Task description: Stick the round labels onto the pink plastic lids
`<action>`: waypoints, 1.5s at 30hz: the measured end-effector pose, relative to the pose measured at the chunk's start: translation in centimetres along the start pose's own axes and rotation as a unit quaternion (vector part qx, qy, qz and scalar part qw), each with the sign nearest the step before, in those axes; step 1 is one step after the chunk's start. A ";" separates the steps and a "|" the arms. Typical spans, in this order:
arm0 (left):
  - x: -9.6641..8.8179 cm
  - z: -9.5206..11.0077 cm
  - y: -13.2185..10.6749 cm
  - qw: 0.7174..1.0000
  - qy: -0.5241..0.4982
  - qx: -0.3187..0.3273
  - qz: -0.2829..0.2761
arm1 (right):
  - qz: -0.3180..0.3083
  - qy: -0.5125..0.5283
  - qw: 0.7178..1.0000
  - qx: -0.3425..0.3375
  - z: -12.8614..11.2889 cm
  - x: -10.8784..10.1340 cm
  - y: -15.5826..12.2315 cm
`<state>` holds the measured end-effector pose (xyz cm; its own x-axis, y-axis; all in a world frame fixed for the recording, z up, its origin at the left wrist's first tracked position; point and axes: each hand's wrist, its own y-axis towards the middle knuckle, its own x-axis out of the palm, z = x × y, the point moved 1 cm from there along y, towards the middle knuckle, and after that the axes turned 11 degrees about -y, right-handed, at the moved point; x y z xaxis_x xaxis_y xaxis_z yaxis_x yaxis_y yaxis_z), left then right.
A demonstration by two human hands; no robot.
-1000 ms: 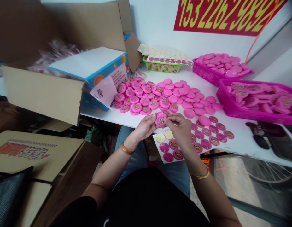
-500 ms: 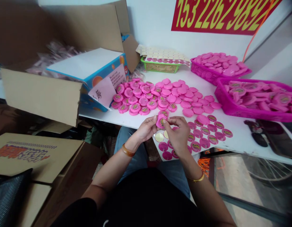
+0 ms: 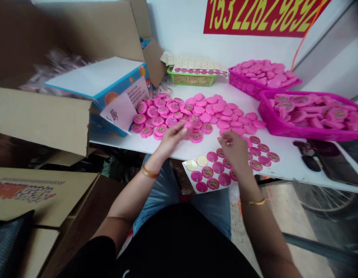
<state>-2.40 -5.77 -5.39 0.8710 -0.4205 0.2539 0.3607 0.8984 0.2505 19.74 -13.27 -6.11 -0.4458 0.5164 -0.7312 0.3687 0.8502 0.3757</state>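
My left hand (image 3: 171,138) reaches over the white table (image 3: 292,173) to the pile of labelled pink discs (image 3: 164,112), its fingertips pinched on one pink disc (image 3: 187,126) at the pile's near edge. My right hand (image 3: 236,150) hovers over the sticker sheet (image 3: 211,175), back up, fingers loosely bent and apart, nothing visible in them. Its fingertips point at the plain pink discs (image 3: 222,110) beyond. The sheet hangs over the table's front edge, with two spots peeled bare.
Two pink baskets (image 3: 283,130) (image 3: 243,83) of discs stand at the right. A green basket (image 3: 190,80) with sticker sheets is at the back. A blue box (image 3: 109,87) and open cardboard cartons (image 3: 42,116) crowd the left. Black objects (image 3: 311,162) lie at the right front.
Both hands were together at the table edge, pressing a sticker on one disc. They have parted: the left carried the disc forward to the labelled pile, the right moved right and forward.
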 end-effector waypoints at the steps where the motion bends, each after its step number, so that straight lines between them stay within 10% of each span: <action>1: -1.3 0.3 1.4 0.990 0.122 0.061 0.038 | 0.004 -0.071 0.997 -0.006 1.1 -0.4 1.2; 7: -3.9 0.6 6.2 0.835 0.529 0.129 0.079 | -0.044 -0.223 0.974 -0.009 4.1 -0.5 4.8; 11: 1.3 0.0 2.9 0.864 0.474 0.167 0.042 | -0.028 -0.125 0.992 -0.018 3.9 -0.4 4.3; 17: 6.7 -2.7 -0.5 0.927 0.362 0.005 -0.102 | -0.072 -0.081 0.988 -0.113 3.2 -0.4 3.3; 25: 7.6 -0.1 -2.2 0.776 0.597 -0.101 -0.176 | -0.131 -0.024 0.989 -0.058 1.4 -2.2 -0.3; 31: 6.9 -0.4 -0.3 0.878 0.302 -0.224 -0.295 | -0.111 0.064 0.991 -0.037 1.3 -2.5 -3.6; 36: 7.0 0.0 0.3 0.872 0.005 -0.353 -0.338 | -0.060 0.074 0.995 -0.044 1.2 -3.3 -3.9; 45: 8.1 0.2 0.7 0.893 0.011 -0.302 -0.333 | -0.019 0.067 0.997 -0.023 0.3 -4.9 -3.8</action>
<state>4.88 -8.58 -2.93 0.3999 -0.8909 0.2153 0.9097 0.3570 -0.2122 20.79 -19.01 -4.12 -0.5645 0.4900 -0.6643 0.3132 0.8717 0.3768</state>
